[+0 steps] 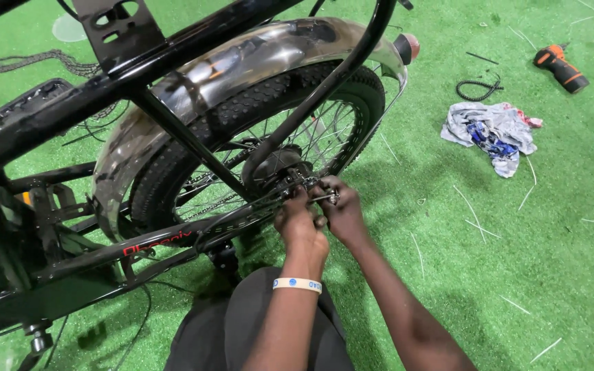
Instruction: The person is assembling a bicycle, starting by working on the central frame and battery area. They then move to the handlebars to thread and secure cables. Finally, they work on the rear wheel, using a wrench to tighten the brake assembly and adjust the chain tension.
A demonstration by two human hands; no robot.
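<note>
A black bicycle lies tilted before me, its rear wheel [352,103] with a knobby tyre under a shiny chrome mudguard [242,58]. Both my hands work at the rear hub [280,168], where the frame stays meet the axle. My left hand [299,223], with a white wristband, pinches something small at the axle; what it grips is hidden. My right hand [342,209] holds a small metal part [326,198], like a nut or bolt end, against the same spot. The chain [207,203] runs just left of my fingers.
Green artificial turf [551,261] covers the floor, strewn with thin white strips. A crumpled grey and blue rag [493,130], a coiled black cable [477,88] and an orange and black power tool [562,66] lie at the upper right. A loose chain [29,62] lies at the upper left.
</note>
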